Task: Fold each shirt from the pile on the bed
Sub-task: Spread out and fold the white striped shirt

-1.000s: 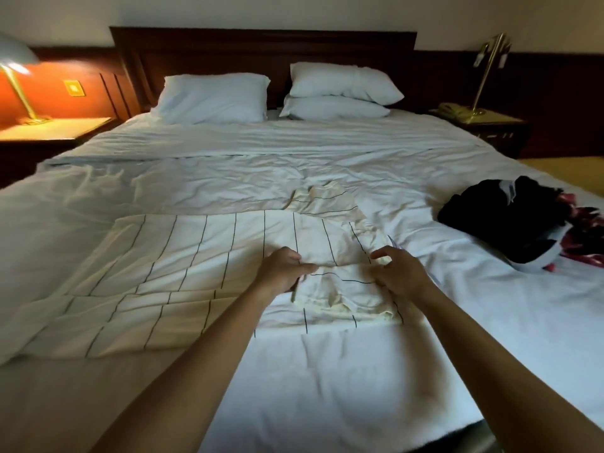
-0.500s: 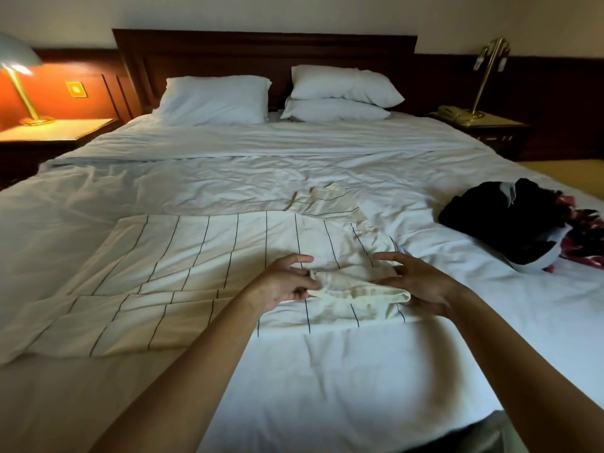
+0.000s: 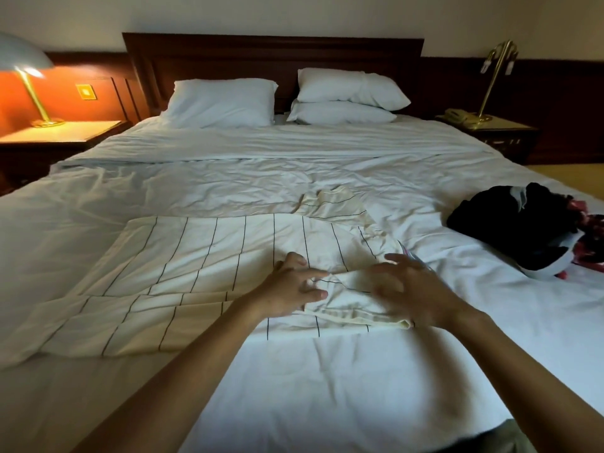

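Both left hand (image 3: 289, 291) and right hand (image 3: 416, 289) now splayed on shirt (image 3: 196, 256); pinch gone

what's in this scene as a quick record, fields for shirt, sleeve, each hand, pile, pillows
shirt: cream shirt with thin dark lines, spread flat on the white bed
sleeve: near sleeve folded in over the shirt's body
left hand: left hand, fingers out, touching the sleeve's edge
right hand: right hand, fingers spread over the sleeve, blurred
pile: dark clothes pile on the bed's right side, apart from the shirt
pillows: three white pillows at the headboard
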